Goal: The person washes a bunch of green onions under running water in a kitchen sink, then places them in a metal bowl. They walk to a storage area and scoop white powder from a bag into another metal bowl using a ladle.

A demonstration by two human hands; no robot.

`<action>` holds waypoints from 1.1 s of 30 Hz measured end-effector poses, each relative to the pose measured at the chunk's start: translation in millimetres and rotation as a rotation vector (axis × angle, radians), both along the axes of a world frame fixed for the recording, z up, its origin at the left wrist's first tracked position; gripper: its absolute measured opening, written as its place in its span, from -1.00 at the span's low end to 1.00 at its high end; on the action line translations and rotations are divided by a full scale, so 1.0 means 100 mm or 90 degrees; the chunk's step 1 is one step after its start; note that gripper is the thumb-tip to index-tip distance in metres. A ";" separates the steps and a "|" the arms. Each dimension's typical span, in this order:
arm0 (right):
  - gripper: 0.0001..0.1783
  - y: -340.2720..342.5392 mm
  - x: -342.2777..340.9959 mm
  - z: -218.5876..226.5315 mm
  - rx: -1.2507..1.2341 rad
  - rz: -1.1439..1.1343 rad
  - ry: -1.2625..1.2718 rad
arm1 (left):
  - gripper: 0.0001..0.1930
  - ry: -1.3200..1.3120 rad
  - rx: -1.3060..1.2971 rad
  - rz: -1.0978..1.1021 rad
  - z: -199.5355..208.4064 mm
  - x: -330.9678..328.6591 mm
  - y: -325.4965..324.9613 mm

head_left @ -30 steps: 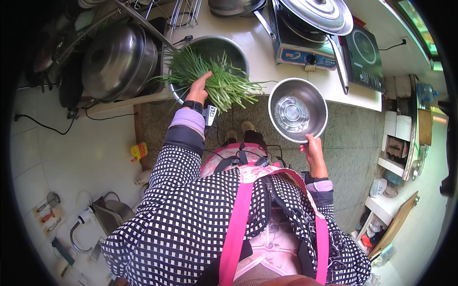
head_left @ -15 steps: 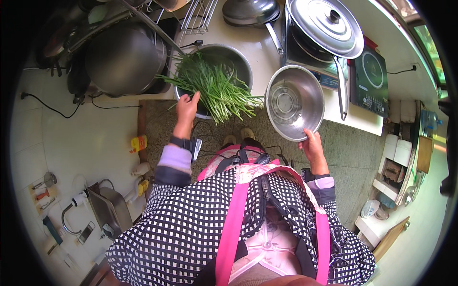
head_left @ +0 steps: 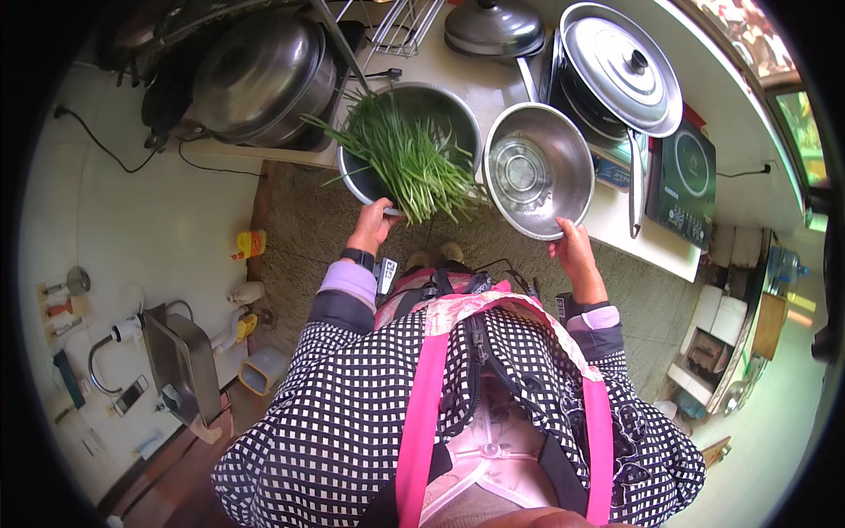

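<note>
A deep steel basin point(head_left: 455, 104) at the counter's front edge holds a bunch of long green leafy stalks point(head_left: 400, 154), like garlic chives, their pale ends hanging over its near rim. My left hand point(head_left: 373, 226) closes on the near rim of this basin, just below the stalks; some fingers are hidden. Out to the right, my right hand point(head_left: 574, 251) pinches the near rim of a second steel bowl point(head_left: 563, 176). That bowl is tilted so its wet-looking, shiny inside shows, with a little clear liquid at the bottom.
Behind the bowls are a lidded pan point(head_left: 493, 31) and another with a broad steel lid point(head_left: 607, 66), its handle point(head_left: 635, 185) jutting over the counter edge. A black induction cooker point(head_left: 685, 180) stands right; a large steel pot point(head_left: 260, 84) sits left. A sink point(head_left: 180, 361) is at lower left.
My left hand has gone from beside the stalks down to the basin's near rim and gripped it. The right hand still holds the second bowl, now nearer the basin. The view has shifted.
</note>
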State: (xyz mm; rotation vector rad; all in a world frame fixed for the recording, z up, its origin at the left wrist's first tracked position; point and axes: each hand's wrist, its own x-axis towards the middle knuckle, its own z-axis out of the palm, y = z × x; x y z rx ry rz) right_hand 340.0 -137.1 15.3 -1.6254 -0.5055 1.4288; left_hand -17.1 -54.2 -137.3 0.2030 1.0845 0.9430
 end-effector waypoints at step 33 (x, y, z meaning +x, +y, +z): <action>-0.27 -0.28 0.06 -0.27 -0.156 0.229 -0.012 | -0.95 -0.114 0.018 0.237 0.48 -0.91 -0.63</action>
